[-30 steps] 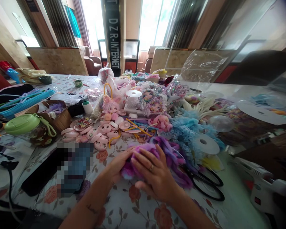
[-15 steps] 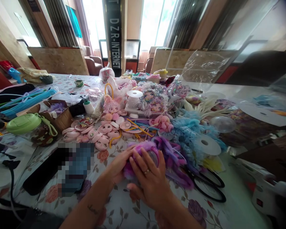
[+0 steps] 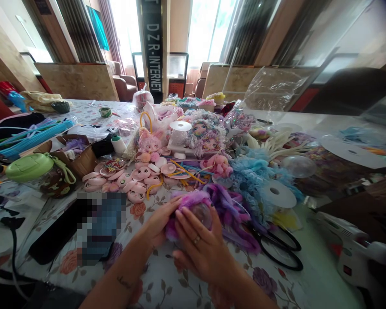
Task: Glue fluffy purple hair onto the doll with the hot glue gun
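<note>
Both my hands are around a clear round ball [image 3: 200,214] with fluffy pink-purple yarn [image 3: 193,198] wrapped about it, just above the flowered tablecloth [image 3: 162,266]. My left hand [image 3: 162,221] holds it from the left side, its fingertips partly hidden behind the yarn. Across the front lies my right hand [image 3: 201,246], fingers bent over the ball and a ring on one of them. More purple fluffy yarn [image 3: 244,234] trails off to the right, beside black-handled scissors [image 3: 284,251].
Pink doll faces [image 3: 137,191], a white spool [image 3: 180,133] and finished fluffy dolls [image 3: 207,133] stand beyond my hands. Blue yarn [image 3: 251,171] is at the right, near a white glue gun [image 3: 344,240]. Phones [image 3: 104,227] and a green-lidded bottle [image 3: 28,166] are at the left.
My right hand's fingers have shifted slightly lower and left over the ball, so more of its clear surface shows. The left hand keeps its hold.
</note>
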Demonstrator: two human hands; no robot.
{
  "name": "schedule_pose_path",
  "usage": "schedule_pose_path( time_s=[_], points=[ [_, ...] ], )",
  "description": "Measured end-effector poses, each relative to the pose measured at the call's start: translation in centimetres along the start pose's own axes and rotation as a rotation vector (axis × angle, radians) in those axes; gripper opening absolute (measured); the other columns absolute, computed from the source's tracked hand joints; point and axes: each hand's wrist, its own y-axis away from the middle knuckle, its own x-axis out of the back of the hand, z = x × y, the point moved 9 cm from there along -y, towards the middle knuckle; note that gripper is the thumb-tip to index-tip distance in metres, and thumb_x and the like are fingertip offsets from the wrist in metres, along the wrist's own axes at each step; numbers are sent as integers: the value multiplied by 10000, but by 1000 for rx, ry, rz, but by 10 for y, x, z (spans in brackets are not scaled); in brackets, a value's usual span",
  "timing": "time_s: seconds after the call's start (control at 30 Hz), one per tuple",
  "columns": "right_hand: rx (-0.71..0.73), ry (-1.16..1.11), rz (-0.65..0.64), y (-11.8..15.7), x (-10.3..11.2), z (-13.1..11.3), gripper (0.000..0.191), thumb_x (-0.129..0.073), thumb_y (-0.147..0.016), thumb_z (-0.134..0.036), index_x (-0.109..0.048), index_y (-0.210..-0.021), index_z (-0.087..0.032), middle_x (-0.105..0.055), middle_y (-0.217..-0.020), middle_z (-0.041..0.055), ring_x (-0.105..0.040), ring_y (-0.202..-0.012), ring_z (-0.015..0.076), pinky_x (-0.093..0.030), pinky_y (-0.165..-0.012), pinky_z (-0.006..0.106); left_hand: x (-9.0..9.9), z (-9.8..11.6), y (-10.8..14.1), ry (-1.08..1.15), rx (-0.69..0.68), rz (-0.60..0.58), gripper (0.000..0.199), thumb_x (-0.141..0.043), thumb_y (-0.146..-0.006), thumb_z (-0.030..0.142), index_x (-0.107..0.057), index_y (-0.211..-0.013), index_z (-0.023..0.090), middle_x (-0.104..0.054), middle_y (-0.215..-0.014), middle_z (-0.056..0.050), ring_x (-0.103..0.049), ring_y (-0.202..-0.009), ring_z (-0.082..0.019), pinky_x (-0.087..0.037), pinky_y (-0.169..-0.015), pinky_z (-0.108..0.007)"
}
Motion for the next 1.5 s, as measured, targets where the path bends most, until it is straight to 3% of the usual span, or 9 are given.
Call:
schedule_pose_path(
  time_s=[0.17,0.4,0.7,0.8,0.9,1.03,1.13,1.3,1.5],
  points=[
    [87,-179,122,7,20,-14,221,-518,-921,-175,-711,-991,-93,-801,-982,102,-691,-1136,219,-275,-1234,473,0,3,0,-29,-28,1,309,-695,-860,320,-740,-1150,224,-706,-1278,-61,-604,-1238,-260,-442,-1089,-349],
    [-15,22,21,6,8,21,453,-465,-1002,-345,-577,-1329,-52,-674,-1320,164,-460,-1408,286,-183,-1241,573,5,1,-1,26,-12,6,286,-666,-885,288,-743,-1145,195,-689,-1310,-74,-530,-1331,-262,-405,-1121,-346],
    [-311,-236,65,26,3,49,529,-486,-971,-180,-409,-1488,-98,-533,-1464,199,-431,-1426,291,-487,-1086,500,4,-1,-4,-1,-22,-15,301,-695,-858,286,-741,-1143,200,-724,-1238,-78,-588,-1255,-280,-423,-1089,-380],
    [-474,-192,95,32,3,73,408,-440,-998,-211,-542,-1381,-110,-630,-1361,183,-582,-1294,267,-545,-1020,452,7,1,-4,37,-17,10,352,-728,-830,295,-732,-1171,209,-731,-1222,-62,-600,-1239,-269,-426,-1091,-359],
    [-536,41,62,40,7,94,349,-445,-1009,-297,-746,-944,-133,-757,-1108,182,-703,-1092,331,-579,-915,511,11,3,-4,97,12,45,420,-755,-806,307,-709,-1212,210,-742,-1191,-61,-636,-1187,-266,-458,-1066,-353],
    [-510,194,182,42,37,100,281,-551,-966,-224,-688,-724,-183,-751,-712,85,-737,-707,244,-597,-716,395,13,6,-5,128,2,53,422,-747,-815,304,-699,-1224,213,-744,-1174,-55,-660,-1141,-251,-479,-1042,-337],
    [-402,53,268,27,50,78,166,-569,-927,-124,-688,-1036,-161,-762,-902,108,-732,-896,234,-592,-827,371,12,8,-6,106,-41,39,360,-722,-841,301,-717,-1189,206,-743,-1178,-48,-635,-1178,-239,-456,-1064,-318],
    [-98,53,30,-4,16,27,479,-527,-979,-352,-521,-1406,-134,-641,-1351,175,-533,-1329,315,-414,-1118,546,9,7,-4,75,-31,34,330,-712,-843,311,-737,-1148,186,-745,-1172,-65,-617,-1208,-257,-447,-1076,-337],
    [-391,-6,10,26,2,80,454,-400,-1009,-395,-591,-1335,-143,-585,-1400,199,-524,-1323,351,-480,-1032,557,10,1,-4,120,50,50,393,-741,-808,311,-723,-1182,190,-761,-1129,-69,-659,-1142,-275,-495,-1024,-360]
  ],
)
